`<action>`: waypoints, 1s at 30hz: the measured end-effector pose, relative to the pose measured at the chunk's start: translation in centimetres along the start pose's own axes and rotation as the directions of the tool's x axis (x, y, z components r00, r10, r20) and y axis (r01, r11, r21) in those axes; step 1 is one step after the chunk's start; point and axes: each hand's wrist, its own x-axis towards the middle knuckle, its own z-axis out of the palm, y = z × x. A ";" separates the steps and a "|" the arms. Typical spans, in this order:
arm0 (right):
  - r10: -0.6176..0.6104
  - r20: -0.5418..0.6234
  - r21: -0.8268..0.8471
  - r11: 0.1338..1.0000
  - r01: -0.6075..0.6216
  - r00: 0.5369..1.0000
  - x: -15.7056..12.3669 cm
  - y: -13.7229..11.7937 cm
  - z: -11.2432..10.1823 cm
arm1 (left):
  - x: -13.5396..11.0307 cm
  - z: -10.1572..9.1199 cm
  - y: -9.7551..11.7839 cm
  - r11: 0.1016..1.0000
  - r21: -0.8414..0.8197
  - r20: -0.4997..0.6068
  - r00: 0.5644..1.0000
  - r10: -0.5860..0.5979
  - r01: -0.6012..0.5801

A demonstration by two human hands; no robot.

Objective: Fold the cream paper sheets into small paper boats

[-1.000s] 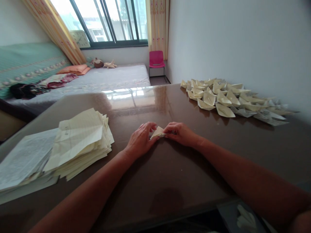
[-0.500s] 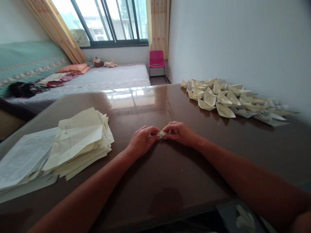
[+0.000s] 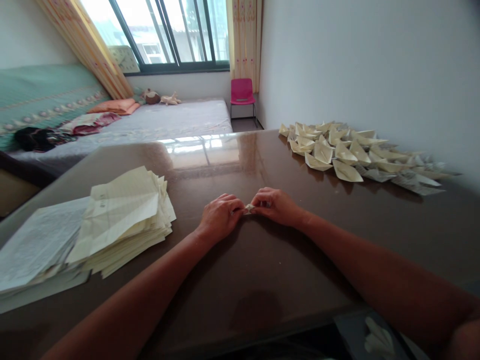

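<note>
A small piece of folded paper (image 3: 249,208), pale cream, sits between my hands just above or on the brown table (image 3: 232,280); whether it touches the surface I cannot tell. My left hand (image 3: 222,216) pinches its left end with thumb and fingers. At the opposite end, my right hand (image 3: 276,206) has its fingertips closed on the same paper. Most of the folded piece is covered by the fingers. Over to the right lies a cluster of folded paper boats (image 3: 347,152), mostly cream with some greyish printed ones.
On the left, a stack of cream paper sheets (image 3: 120,215) overlaps a pile of printed sheets (image 3: 41,242). Beyond the table are a bed (image 3: 180,116) and a pink chair (image 3: 242,92). A white wall (image 3: 360,65) runs along the right side.
Both hands have shifted only slightly, with the fingertips a little closer together. Less of the folded paper shows between them. The stacks and the boats stay put.
</note>
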 end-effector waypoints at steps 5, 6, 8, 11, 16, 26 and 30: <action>-0.067 -0.023 -0.005 0.998 0.067 0.997 0.0 -0.7 0.0 | -0.1 0.1 0.1 1.000 0.007 0.006 1.000 0.011 -0.011; -0.076 -0.034 -0.011 0.997 0.076 0.996 0.1 -0.9 0.0 | 0.0 0.2 0.1 1.000 -0.003 0.003 1.000 -0.001 0.001; -0.077 -0.069 0.004 0.997 0.077 0.995 0.2 -0.9 0.1 | 0.0 0.3 0.1 0.999 -0.038 -0.004 0.999 -0.038 0.038; -0.004 -0.136 0.094 0.995 0.017 0.991 0.5 -0.4 0.0 | 0.2 0.4 -0.3 0.991 -0.113 -0.001 0.997 -0.073 0.073; 0.152 -0.132 0.202 0.971 -0.124 0.980 0.5 0.9 -0.4 | 0.1 0.4 -1.0 0.955 -0.281 -0.006 0.995 -0.100 0.095; 0.146 -0.054 0.296 0.947 -0.124 0.988 0.3 0.6 -0.1 | 0.0 0.4 -0.6 0.904 -0.423 -0.057 0.994 -0.098 0.065; 0.109 -0.055 0.265 0.960 -0.090 0.993 0.2 0.7 0.0 | -0.1 0.7 -0.9 0.908 -0.418 -0.076 0.994 -0.079 0.040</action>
